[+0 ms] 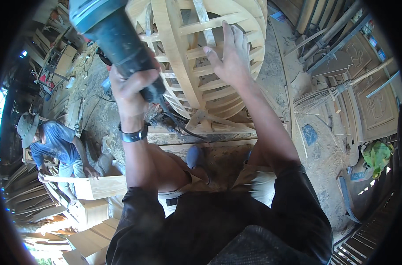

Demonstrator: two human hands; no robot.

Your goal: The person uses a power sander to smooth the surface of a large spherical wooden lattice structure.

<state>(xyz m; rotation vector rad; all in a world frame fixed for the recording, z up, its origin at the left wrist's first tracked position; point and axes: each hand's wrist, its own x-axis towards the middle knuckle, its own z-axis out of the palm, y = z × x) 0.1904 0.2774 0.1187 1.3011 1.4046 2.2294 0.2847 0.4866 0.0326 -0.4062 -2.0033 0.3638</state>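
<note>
My left hand (pixel 132 86) is wrapped round the rear of a teal corded power tool (pixel 117 42), which looks like an angle grinder. Its working end is cut off by the upper edge of the view. A curved frame of pale wood (pixel 176 48), with a broad upright rib and many thin cross slats, stands right in front of me. Over its right side my right hand (pixel 232 55) is open, fingers spread toward the slats; whether they press on the wood I cannot tell. From the tool a dark cord (pixel 176 119) trails down past the frame's base.
At left, another person (pixel 55 145) in a blue shirt handles a pale wooden piece (pixel 99 187). Cardboard-coloured boxes (pixel 93 240) lie below. To the right are a broom (pixel 318 99), carved wooden panels (pixel 373 106) and a green bag (pixel 377 159). Offcuts litter the floor.
</note>
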